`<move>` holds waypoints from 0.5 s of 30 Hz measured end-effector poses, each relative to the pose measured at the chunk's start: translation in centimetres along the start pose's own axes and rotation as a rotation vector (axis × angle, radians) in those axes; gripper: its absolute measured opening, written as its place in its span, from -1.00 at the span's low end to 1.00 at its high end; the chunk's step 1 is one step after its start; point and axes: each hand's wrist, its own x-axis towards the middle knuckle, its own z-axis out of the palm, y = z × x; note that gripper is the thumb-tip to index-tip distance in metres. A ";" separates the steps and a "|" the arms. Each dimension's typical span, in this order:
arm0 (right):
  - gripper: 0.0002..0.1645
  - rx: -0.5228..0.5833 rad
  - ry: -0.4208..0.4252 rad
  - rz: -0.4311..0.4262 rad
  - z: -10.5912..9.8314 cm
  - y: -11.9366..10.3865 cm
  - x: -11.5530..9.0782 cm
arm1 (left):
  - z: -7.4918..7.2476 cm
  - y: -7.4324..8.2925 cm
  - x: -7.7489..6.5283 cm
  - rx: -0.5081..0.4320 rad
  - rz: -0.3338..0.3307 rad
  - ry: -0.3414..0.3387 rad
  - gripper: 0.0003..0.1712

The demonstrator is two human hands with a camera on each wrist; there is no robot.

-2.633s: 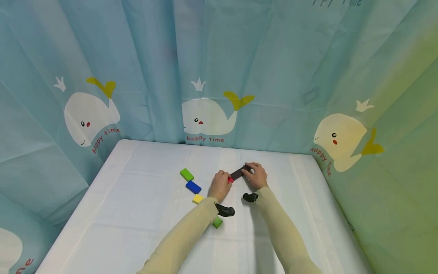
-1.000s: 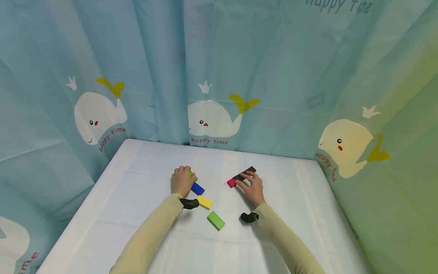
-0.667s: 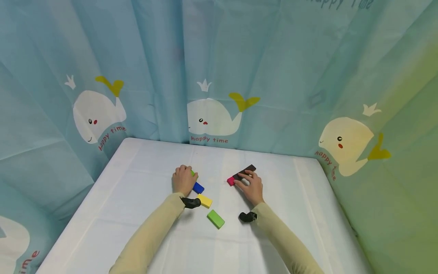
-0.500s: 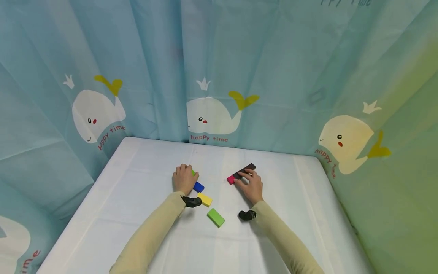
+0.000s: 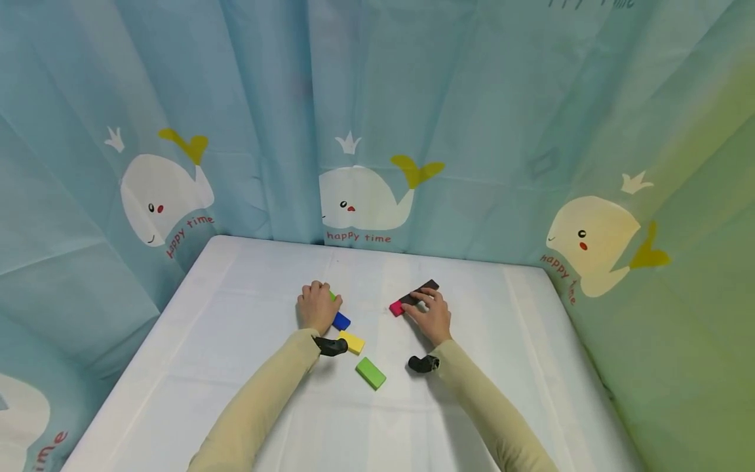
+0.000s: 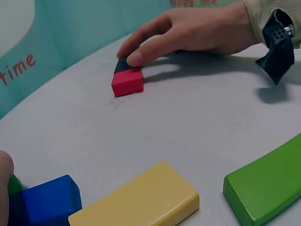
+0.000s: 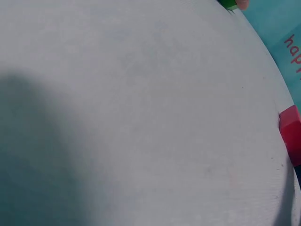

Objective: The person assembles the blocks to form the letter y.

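In the head view my left hand (image 5: 318, 308) grips a green block (image 5: 333, 296) on the table's left side, its fingers covering most of it. A blue block (image 5: 341, 321) touches or nearly touches that block's near end. My right hand (image 5: 433, 318) pinches a dark, long block (image 5: 428, 286) between thumb and fingers; whether this is one piece or several I cannot tell. A red block (image 5: 396, 309) adjoins its near end, as the left wrist view also shows with the red block (image 6: 128, 84) in front of my right fingertips.
A yellow block (image 5: 354, 342) and a second green block (image 5: 370, 373) lie between my forearms, continuing a slanting row from the blue one. Black wrist mounts (image 5: 333, 346) stick out inward from both sleeves. A blue curtain (image 5: 265, 131) with whales hangs behind the white table (image 5: 236, 262).
Since the oldest frame, my left hand has gone from the red block leftward to the far green block. My right hand has slid nearer along the dark block. Lately both hands stay almost still.
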 end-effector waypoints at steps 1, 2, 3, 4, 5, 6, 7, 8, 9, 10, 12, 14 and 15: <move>-0.46 0.004 -0.001 0.000 0.0 -0.1 0.0 | -0.1 0.0 0.0 0.000 0.000 0.001 -0.52; -0.46 0.013 0.001 0.001 0.0 -0.1 0.1 | -0.1 0.0 0.0 0.000 0.001 0.003 -0.53; -0.46 0.020 0.003 0.001 0.0 0.0 0.1 | -0.1 0.0 0.0 0.000 0.003 0.003 -0.54; -0.46 0.029 0.007 0.004 0.1 0.0 0.1 | -0.1 0.0 0.0 -0.001 0.003 -0.002 -0.55; -0.46 0.041 0.014 0.007 0.0 0.1 0.1 | -0.1 0.0 0.0 -0.004 0.003 -0.006 -0.56; -0.47 0.057 0.019 0.012 0.0 0.0 0.1 | -0.1 0.0 -0.1 -0.009 0.004 -0.010 -0.57; -0.48 0.071 0.025 0.013 0.0 0.1 0.1 | -0.1 0.0 -0.1 -0.012 0.003 -0.015 -0.58; -0.49 0.090 0.027 0.012 0.0 0.1 0.1 | -0.1 0.0 -0.1 -0.016 0.001 -0.020 -0.58; -0.50 0.107 0.026 0.009 0.0 0.1 0.2 | -0.1 0.0 -0.1 -0.017 -0.001 -0.023 -0.58; -0.51 0.120 0.026 0.000 -0.1 0.0 0.2 | 0.0 0.0 -0.1 -0.018 -0.003 -0.027 -0.58; -0.53 0.145 0.020 -0.013 -0.1 0.0 0.4 | 0.0 0.0 0.0 -0.021 -0.006 -0.028 -0.56; -0.54 0.155 0.014 -0.028 -0.1 0.0 0.5 | 0.0 0.0 0.1 -0.020 -0.007 -0.029 -0.55; -0.54 0.153 0.012 -0.034 -0.1 0.0 0.6 | 0.0 0.0 0.1 -0.021 -0.007 -0.030 -0.54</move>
